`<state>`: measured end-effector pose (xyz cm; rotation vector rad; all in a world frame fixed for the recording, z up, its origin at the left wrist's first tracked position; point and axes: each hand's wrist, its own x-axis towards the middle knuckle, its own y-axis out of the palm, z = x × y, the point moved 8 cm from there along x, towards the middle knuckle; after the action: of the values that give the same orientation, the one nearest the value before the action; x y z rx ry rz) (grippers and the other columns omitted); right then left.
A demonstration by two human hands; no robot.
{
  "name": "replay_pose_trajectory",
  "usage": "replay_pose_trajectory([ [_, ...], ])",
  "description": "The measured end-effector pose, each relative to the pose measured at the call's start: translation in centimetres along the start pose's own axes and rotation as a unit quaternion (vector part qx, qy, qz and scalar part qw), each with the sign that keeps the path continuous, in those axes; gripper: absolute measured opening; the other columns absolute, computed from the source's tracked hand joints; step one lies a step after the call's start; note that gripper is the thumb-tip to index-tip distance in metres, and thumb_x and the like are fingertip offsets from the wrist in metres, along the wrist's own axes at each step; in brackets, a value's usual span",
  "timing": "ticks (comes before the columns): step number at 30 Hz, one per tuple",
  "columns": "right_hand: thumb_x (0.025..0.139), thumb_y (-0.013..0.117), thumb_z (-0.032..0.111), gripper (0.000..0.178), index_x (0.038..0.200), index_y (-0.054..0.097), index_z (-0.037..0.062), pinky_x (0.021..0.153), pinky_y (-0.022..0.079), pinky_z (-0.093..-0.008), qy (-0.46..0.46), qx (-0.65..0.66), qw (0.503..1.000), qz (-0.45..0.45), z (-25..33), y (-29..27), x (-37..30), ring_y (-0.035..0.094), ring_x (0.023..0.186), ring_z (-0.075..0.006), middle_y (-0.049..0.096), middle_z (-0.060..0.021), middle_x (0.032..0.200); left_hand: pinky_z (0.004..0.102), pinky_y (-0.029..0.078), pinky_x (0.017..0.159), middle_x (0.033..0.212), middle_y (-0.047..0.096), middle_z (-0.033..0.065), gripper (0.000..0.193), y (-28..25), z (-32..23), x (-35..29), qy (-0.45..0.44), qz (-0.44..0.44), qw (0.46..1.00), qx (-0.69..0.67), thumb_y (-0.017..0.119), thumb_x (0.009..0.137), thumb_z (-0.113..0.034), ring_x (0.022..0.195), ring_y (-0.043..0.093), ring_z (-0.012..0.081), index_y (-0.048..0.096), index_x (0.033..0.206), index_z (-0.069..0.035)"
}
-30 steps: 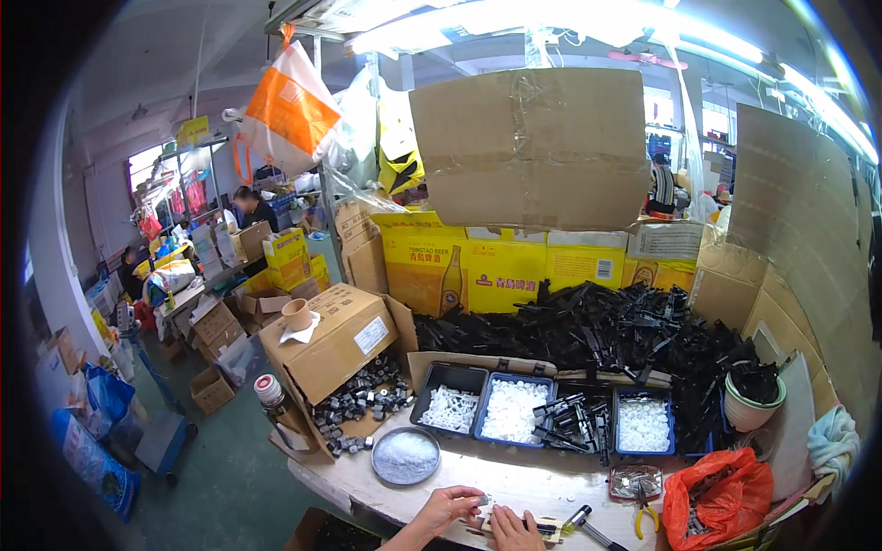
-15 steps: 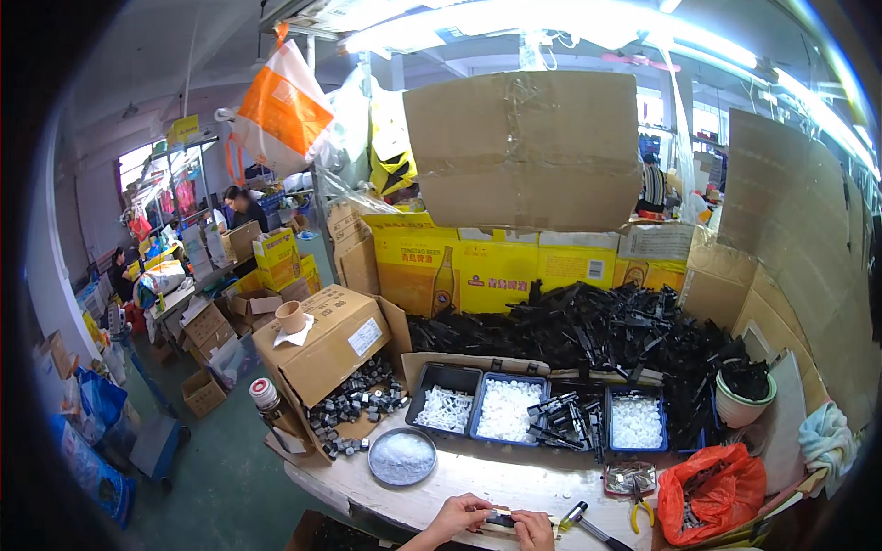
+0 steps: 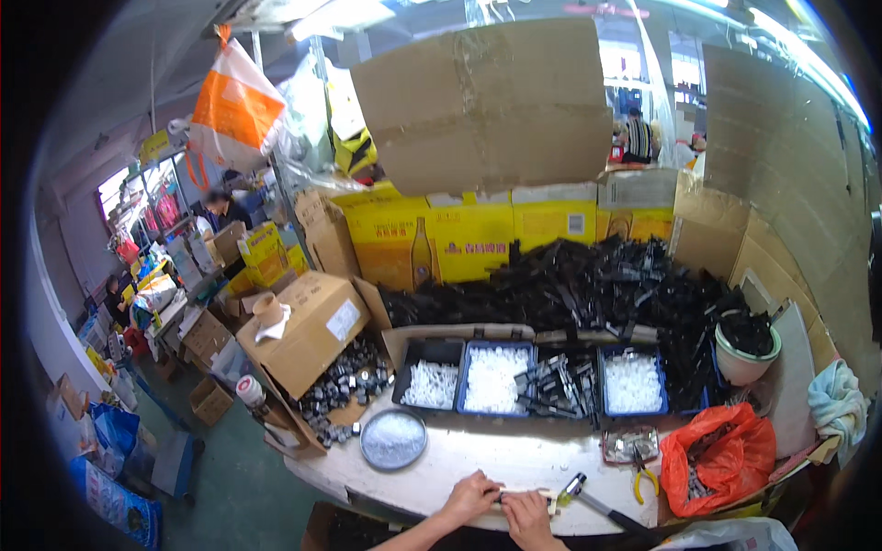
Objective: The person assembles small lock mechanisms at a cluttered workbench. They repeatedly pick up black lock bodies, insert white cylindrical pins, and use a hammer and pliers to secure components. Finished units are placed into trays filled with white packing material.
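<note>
My left hand (image 3: 471, 497) and my right hand (image 3: 528, 517) meet at the front edge of the table, fingers closed around a small black part that they mostly cover. Beneath their fingertips lies a pale block (image 3: 552, 497), its right end showing. Just right of it rests a hammer (image 3: 595, 503) with a dark handle, its head by the block. Pliers (image 3: 645, 481) with yellow handles lie farther right. A round grey dish (image 3: 393, 439) of small clear pieces sits to the left of my hands.
Behind the hands stand bins of white pieces (image 3: 497, 378) and black parts (image 3: 562, 386), with a large black heap (image 3: 588, 285) beyond. A red plastic bag (image 3: 675, 459) sits at right. At left, metallic pieces (image 3: 342, 390) spill from a cardboard box (image 3: 308, 317). A bottle (image 3: 250, 393) stands beside it.
The view has shifted and tilted, so the scene sits higher and a little to the left. My fingers now cover the black part, which showed between them before; my right hand lies flatter over it.
</note>
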<state>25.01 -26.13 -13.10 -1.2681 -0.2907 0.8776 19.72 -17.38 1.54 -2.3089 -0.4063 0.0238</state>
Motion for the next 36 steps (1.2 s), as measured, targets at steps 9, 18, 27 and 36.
replay_pose_trajectory([
  [9, 0.08, 0.053, 0.004, 0.009, 0.087, 0.056, -0.0005, 0.073, 0.039, -0.0367, -0.207, 0.319, 0.861, -0.338, 3.2, -14.0, -8.7, 0.052, 0.082, -0.0298, 0.058, -0.0127, 0.09, 0.0211, 0.044, 0.044, 0.067, 0.059, 0.0066, 0.012, -1.1, 4.3, -0.8, -0.223, 0.008, 0.874, -0.431, 0.062, 0.077, -0.007, 0.054, 0.054, 0.0088, 0.063, 0.086, 0.002],
  [18, 0.084, 0.05, 0.007, 0.01, 0.088, 0.057, 0.0002, 0.074, 0.039, -0.0342, -0.183, 0.325, 0.867, -0.331, 3.2, -13.6, -8.2, 0.052, 0.081, -0.0268, 0.058, -0.0112, 0.09, 0.0269, 0.046, 0.057, 0.071, 0.054, 0.0036, 0.012, 0.0, 1.6, -0.9, -0.034, -0.039, 0.992, -0.119, 0.066, 0.072, -0.005, 0.066, 0.055, 0.0125, 0.066, 0.084, -0.003],
  [27, 0.082, 0.05, 0.003, 0.008, 0.086, 0.056, 0.001, 0.076, 0.038, -0.0364, -0.179, 0.295, 0.884, -0.315, 4.0, -13.8, -8.4, 0.053, 0.08, -0.0279, 0.059, -0.0115, 0.087, 0.0263, 0.045, 0.059, 0.078, 0.057, 0.0075, 0.002, 3.8, 6.3, -1.2, -0.294, 0.111, 0.801, -0.51, 0.066, 0.069, -0.002, 0.067, 0.053, 0.0143, 0.065, 0.07, -0.002],
  [36, 0.085, 0.048, 0.007, 0.013, 0.082, 0.057, -0.0011, 0.074, 0.041, -0.0296, -0.143, 0.328, 0.888, -0.288, 3.6, -13.4, -7.9, 0.054, 0.08, -0.0218, 0.058, -0.0106, 0.085, 0.0293, 0.046, 0.056, 0.07, 0.058, 0.0111, 0.011, 2.8, 5.3, 0.6, -0.072, 0.0, 0.97, -0.231, 0.07, 0.062, -0.009, 0.062, 0.058, 0.0191, 0.065, 0.072, -0.004],
])
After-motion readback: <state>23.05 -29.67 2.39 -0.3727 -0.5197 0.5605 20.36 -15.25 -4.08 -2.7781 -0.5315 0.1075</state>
